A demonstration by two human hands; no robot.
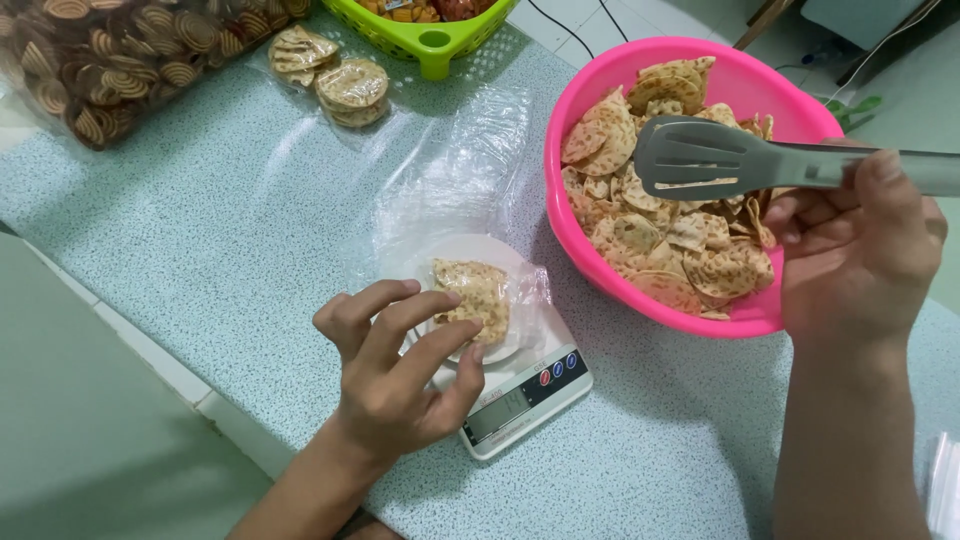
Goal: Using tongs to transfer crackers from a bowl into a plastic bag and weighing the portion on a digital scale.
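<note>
Fingers [425, 335] of the left hand [395, 385] curl loosely, tips touching the clear plastic bag [470, 190] where it lies over the round white plate of a small kitchen scale [515, 395]; they pinch nothing firmly, resting at the bag's near edge beside the few speckled crackers [475, 295] already inside. The right hand [855, 255] is wrapped around the handle of grey tongs [700, 160], whose flat slotted ends sit nearly together above a pink bowl [580, 110] heaped with more of the same crackers. No cracker can be seen between the tong ends. The bowl stands just beside the scale on a pale green speckled counter [210, 240], its rim close to the bag's crumpled mouth.

Farther back on the counter, two sealed packs of crackers [335, 75] lie side by side. A large clear bag of round swirl-patterned biscuits [110, 60] fills the far left corner, and a lime green basket [430, 35] stands at the far edge.
</note>
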